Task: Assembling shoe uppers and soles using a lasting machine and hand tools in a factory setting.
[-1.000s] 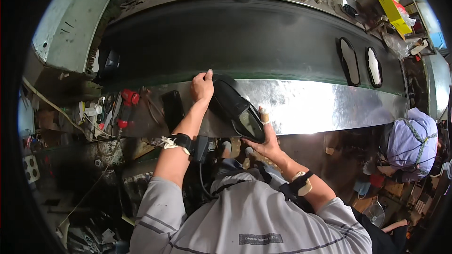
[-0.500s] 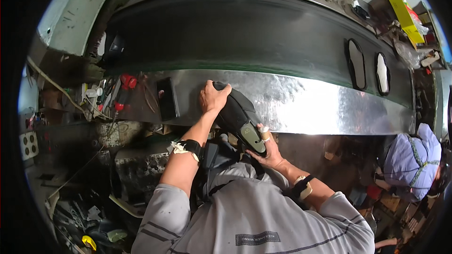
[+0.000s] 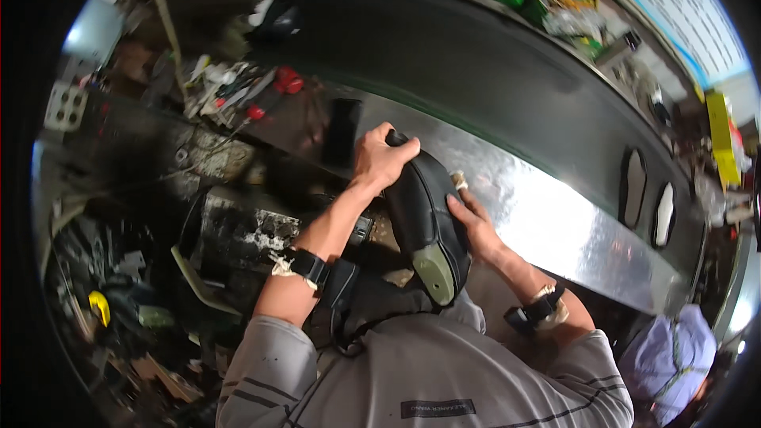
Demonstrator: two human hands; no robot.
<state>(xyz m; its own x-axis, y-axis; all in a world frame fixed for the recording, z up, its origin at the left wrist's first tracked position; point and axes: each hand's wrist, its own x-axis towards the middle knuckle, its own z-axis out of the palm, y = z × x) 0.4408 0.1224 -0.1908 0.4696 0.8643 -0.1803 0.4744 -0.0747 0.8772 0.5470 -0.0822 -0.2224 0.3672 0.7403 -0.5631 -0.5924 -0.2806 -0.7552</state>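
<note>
Shoe: there it is, your black, leather-look shoe (image 3: 424,198), smooth-sided, a pale-green holed block (image 3: 436,273) filling its lower end, slanting before your torso by the shiny metal bench strip (image 3: 547,206).
Left hand (image 3: 380,158): you're clutching the upper end, wrist bent inward.
Right hand (image 3: 477,226): your thumb lies against the side, beige-wrapped finger (image 3: 459,181) pointing up.
Hard to see: your left fingers cover the tip; can't tell if your right fingers clasp.
</note>
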